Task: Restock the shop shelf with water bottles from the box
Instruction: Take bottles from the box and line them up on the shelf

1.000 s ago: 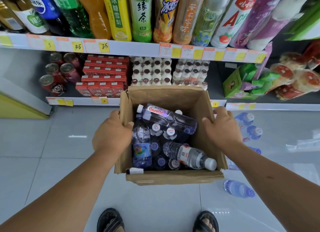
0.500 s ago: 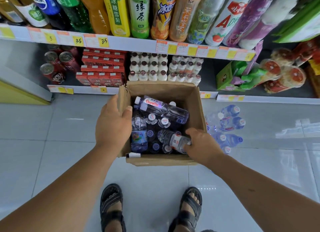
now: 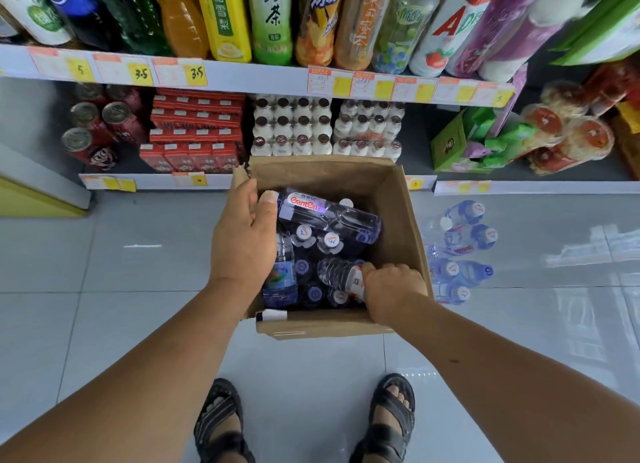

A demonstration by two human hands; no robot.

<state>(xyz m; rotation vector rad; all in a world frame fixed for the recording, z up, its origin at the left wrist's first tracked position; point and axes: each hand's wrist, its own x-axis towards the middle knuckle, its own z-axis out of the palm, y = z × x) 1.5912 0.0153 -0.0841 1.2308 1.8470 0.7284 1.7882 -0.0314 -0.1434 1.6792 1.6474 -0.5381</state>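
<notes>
Left hand (image 3: 242, 244) grips cardboard box (image 3: 398, 199) left wall; right hand (image 3: 393, 288) curled round 1 lying water bottle (image 3: 341, 274) inside.

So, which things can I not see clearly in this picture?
All in the head view:
Cap end of the bottle in the right hand: hidden by the hand.
Number of bottles in the cardboard box: the Ganten bottle and the left hand cover some.
Price tags on the shelf edge: mostly blurred, too small.
Tops of the upper-shelf drinks: cut off by the top edge.
</notes>
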